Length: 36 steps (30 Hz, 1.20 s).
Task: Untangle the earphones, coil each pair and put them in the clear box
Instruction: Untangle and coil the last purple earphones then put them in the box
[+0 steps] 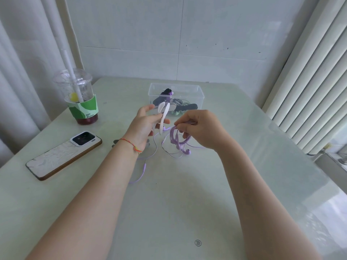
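Purple earphones [176, 136]: half-coiled, pinched by right hand [201, 129], 6 o'clock of clear box [175, 96]. Left hand [145, 126] grasps white strap [163, 117]. Risk: trailing plug [144, 165] snags, loosening coil

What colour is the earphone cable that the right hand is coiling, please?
Light purple, seen in the head view: the earphone cable hangs in loops from the right hand.

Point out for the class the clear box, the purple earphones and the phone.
clear box [200, 94]: head view, on its bare right wall.
purple earphones [173, 136]: head view, on the coiled cord hanging below the right hand.
phone [56, 158]: head view, on the middle of its pale back.
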Each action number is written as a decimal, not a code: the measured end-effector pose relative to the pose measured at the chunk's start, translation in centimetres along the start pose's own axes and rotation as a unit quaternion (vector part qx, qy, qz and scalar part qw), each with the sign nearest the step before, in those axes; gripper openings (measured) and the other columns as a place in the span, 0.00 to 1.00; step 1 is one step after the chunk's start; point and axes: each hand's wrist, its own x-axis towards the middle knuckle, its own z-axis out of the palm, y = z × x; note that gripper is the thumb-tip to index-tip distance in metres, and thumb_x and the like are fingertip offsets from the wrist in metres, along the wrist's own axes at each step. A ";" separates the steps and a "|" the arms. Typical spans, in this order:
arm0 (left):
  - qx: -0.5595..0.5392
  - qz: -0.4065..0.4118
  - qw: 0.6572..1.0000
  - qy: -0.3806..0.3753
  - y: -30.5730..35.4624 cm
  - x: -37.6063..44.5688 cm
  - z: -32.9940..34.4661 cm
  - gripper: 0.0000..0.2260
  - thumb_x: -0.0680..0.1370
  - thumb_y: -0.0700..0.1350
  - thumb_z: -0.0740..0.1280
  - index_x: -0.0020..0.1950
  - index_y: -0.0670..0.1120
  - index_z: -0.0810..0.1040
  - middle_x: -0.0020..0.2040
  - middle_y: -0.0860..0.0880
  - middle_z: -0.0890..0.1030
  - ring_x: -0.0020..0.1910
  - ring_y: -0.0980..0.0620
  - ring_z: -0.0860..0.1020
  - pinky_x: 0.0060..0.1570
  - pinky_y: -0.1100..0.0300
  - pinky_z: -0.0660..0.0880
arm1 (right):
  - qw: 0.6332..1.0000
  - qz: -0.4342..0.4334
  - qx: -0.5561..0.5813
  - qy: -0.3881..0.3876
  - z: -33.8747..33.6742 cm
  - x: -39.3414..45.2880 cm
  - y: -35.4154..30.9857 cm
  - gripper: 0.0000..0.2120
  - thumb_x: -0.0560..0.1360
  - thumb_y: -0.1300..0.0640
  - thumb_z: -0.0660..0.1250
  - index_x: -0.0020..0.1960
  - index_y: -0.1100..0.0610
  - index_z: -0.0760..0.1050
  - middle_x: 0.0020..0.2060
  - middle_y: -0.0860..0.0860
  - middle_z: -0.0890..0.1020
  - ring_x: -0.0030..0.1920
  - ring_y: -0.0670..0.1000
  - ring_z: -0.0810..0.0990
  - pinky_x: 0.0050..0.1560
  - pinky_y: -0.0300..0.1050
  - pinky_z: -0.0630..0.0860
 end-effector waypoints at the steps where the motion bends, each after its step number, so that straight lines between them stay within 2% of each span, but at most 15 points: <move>1: -0.016 0.007 1.000 -0.005 0.0 0.0 0.0 0.14 0.81 0.43 0.64 0.64 0.55 0.68 0.41 0.46 0.85 0.41 0.48 0.78 0.43 0.55 0.65 | 0.999 0.004 0.035 -0.012 -0.1 0.0 0.0 0.05 0.74 0.67 0.69 0.48 0.62 0.83 0.31 0.46 0.82 0.31 0.44 0.80 0.39 0.32 0.75; 5: -0.101 0.035 0.993 -0.044 0.3 -0.4 0.1 0.17 0.81 0.39 0.64 0.65 0.57 0.68 0.43 0.43 0.84 0.42 0.46 0.78 0.37 0.60 0.73 | 0.981 0.007 0.182 -0.062 -0.4 -0.2 0.3 0.04 0.75 0.68 0.68 0.47 0.64 0.82 0.36 0.53 0.83 0.36 0.49 0.80 0.44 0.40 0.77; 9: -0.067 0.056 0.992 -0.093 0.3 -0.7 0.2 0.16 0.81 0.37 0.62 0.65 0.54 0.72 0.42 0.40 0.79 0.39 0.46 0.77 0.42 0.59 0.78 | 0.943 0.023 0.321 -0.087 -0.4 0.0 1.1 0.06 0.76 0.68 0.66 0.45 0.62 0.80 0.40 0.53 0.83 0.42 0.52 0.80 0.49 0.43 0.77; 12: -0.046 0.059 0.985 -0.154 0.4 -0.9 0.2 0.13 0.82 0.37 0.61 0.62 0.50 0.76 0.50 0.36 0.75 0.43 0.43 0.77 0.41 0.60 0.79 | 0.915 0.031 0.388 -0.103 -0.2 0.1 1.5 0.06 0.77 0.67 0.64 0.46 0.62 0.80 0.42 0.59 0.81 0.45 0.57 0.79 0.53 0.47 0.78; 15: -0.026 0.054 0.983 -0.175 0.7 -1.2 0.5 0.15 0.80 0.36 0.63 0.66 0.44 0.76 0.53 0.38 0.78 0.43 0.47 0.81 0.43 0.59 0.79 | 0.904 0.039 0.413 -0.101 -0.1 0.3 1.9 0.05 0.77 0.66 0.63 0.47 0.64 0.78 0.39 0.57 0.80 0.44 0.57 0.79 0.51 0.47 0.78; 18: 0.039 0.065 0.983 -0.166 0.6 -1.3 0.5 0.17 0.78 0.33 0.66 0.65 0.46 0.77 0.52 0.37 0.81 0.45 0.43 0.80 0.45 0.57 0.80 | 0.903 0.050 0.416 -0.092 -0.2 0.4 2.2 0.06 0.77 0.66 0.63 0.51 0.67 0.76 0.39 0.57 0.80 0.43 0.56 0.79 0.51 0.46 0.78; 20: 0.121 0.091 0.978 -0.142 0.4 -1.4 0.7 0.19 0.77 0.31 0.66 0.61 0.51 0.80 0.50 0.37 0.83 0.44 0.42 0.80 0.41 0.60 0.79 | 0.904 0.052 0.414 -0.094 -0.2 0.5 2.3 0.05 0.78 0.66 0.63 0.49 0.67 0.76 0.39 0.57 0.80 0.43 0.56 0.79 0.52 0.48 0.77; 22: 0.158 0.103 0.976 -0.111 0.1 -1.2 0.7 0.19 0.76 0.30 0.66 0.55 0.54 0.82 0.45 0.42 0.85 0.40 0.44 0.80 0.37 0.63 0.77 | 0.903 0.051 0.416 -0.095 -0.2 0.4 2.2 0.05 0.78 0.66 0.62 0.46 0.64 0.77 0.39 0.58 0.80 0.43 0.57 0.79 0.52 0.49 0.77; 24: 0.163 0.109 0.977 -0.087 -0.2 -1.0 0.7 0.17 0.76 0.33 0.68 0.53 0.56 0.83 0.45 0.46 0.85 0.41 0.46 0.83 0.41 0.59 0.81 | 0.899 0.048 0.424 -0.096 -0.1 0.4 2.1 0.08 0.78 0.66 0.62 0.44 0.62 0.79 0.40 0.58 0.80 0.42 0.56 0.79 0.51 0.47 0.77; 26: 0.212 0.139 0.966 -0.057 -0.4 -0.7 0.6 0.15 0.74 0.38 0.71 0.53 0.58 0.84 0.49 0.49 0.83 0.45 0.45 0.83 0.49 0.55 0.80 | 0.895 0.047 0.433 -0.096 -0.1 0.5 2.1 0.10 0.78 0.66 0.63 0.42 0.60 0.81 0.39 0.57 0.80 0.42 0.55 0.78 0.50 0.46 0.77; 28: 0.275 0.191 0.942 -0.029 -0.4 -0.8 0.6 0.15 0.75 0.38 0.71 0.54 0.56 0.83 0.48 0.48 0.78 0.43 0.47 0.79 0.48 0.62 0.74 | 0.893 0.049 0.438 -0.094 0.0 0.5 2.2 0.10 0.78 0.66 0.63 0.43 0.61 0.81 0.41 0.58 0.80 0.44 0.56 0.78 0.54 0.50 0.76; 30: 0.263 0.195 0.945 -0.031 -0.3 -0.8 0.8 0.15 0.76 0.38 0.71 0.51 0.59 0.83 0.43 0.50 0.79 0.36 0.55 0.76 0.40 0.64 0.71 | 0.892 0.048 0.439 -0.092 0.0 0.6 2.4 0.06 0.78 0.65 0.63 0.47 0.64 0.79 0.46 0.62 0.78 0.50 0.59 0.76 0.60 0.59 0.73; 32: 0.206 0.162 0.964 -0.049 -0.1 -1.0 0.9 0.15 0.75 0.39 0.72 0.48 0.61 0.82 0.36 0.57 0.83 0.29 0.61 0.73 0.33 0.66 0.69 | 0.893 0.044 0.437 -0.096 0.0 0.6 2.4 0.09 0.77 0.63 0.64 0.53 0.68 0.76 0.52 0.65 0.74 0.54 0.62 0.73 0.65 0.65 0.68; 34: 0.163 0.143 0.975 -0.048 0.0 -1.1 1.1 0.15 0.75 0.37 0.71 0.51 0.57 0.84 0.33 0.58 0.83 0.27 0.61 0.73 0.30 0.67 0.70 | 0.888 0.046 0.447 -0.095 -0.1 0.6 2.4 0.13 0.76 0.61 0.65 0.57 0.69 0.74 0.52 0.65 0.74 0.54 0.63 0.73 0.65 0.66 0.68; 36: 0.121 0.132 0.983 -0.052 0.2 -1.2 1.2 0.14 0.75 0.34 0.70 0.54 0.51 0.85 0.37 0.53 0.85 0.29 0.60 0.76 0.31 0.66 0.71 | 0.881 0.045 0.462 -0.093 -0.2 0.6 2.3 0.14 0.77 0.62 0.64 0.58 0.70 0.73 0.54 0.66 0.73 0.53 0.63 0.74 0.61 0.63 0.72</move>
